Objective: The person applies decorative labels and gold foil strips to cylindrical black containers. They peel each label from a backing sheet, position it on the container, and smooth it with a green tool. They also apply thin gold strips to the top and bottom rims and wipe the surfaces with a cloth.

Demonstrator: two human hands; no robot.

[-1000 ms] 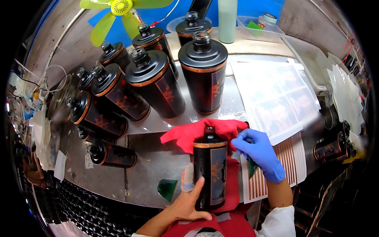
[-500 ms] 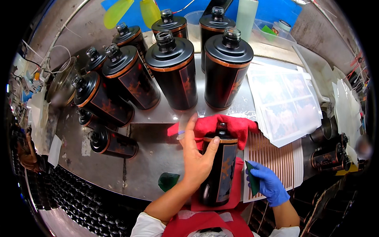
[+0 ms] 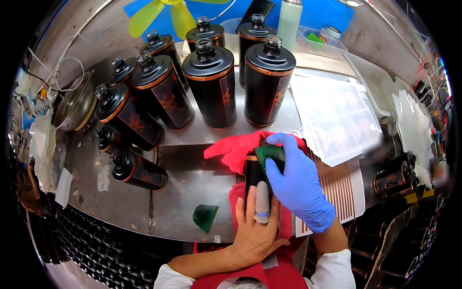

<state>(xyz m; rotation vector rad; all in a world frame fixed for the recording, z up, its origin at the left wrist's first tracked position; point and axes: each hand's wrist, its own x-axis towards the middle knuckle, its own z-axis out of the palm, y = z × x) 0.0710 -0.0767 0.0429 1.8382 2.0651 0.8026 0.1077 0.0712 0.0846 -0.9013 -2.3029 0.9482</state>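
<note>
A black bottle (image 3: 252, 172) with a copper band lies on red cloth (image 3: 236, 150) in front of me, its neck away from me. My bare left hand (image 3: 256, 226) rests on its lower body with fingers stretched out and apart. One of those fingers wears a grey sleeve with a blue band. In a blue glove, my right hand (image 3: 301, 185) grips a dark green scraper (image 3: 272, 157) against the bottle's shoulder. Hands and scraper hide much of the bottle. Another green scraper (image 3: 205, 217) lies on the metal bench, left of my left hand.
Several black bottles (image 3: 209, 86) stand behind the work spot, and one bottle (image 3: 138, 169) sits at the left. To the right are printed sheets (image 3: 332, 115) and a sheet of copper strips (image 3: 337, 190). A yellow-green fan (image 3: 144, 18) and a pale flask (image 3: 290, 24) are at the back.
My right hand has brought the green scraper up and left onto the bottle's shoulder. My left hand has moved from the bottle's neck end down to its lower body.
</note>
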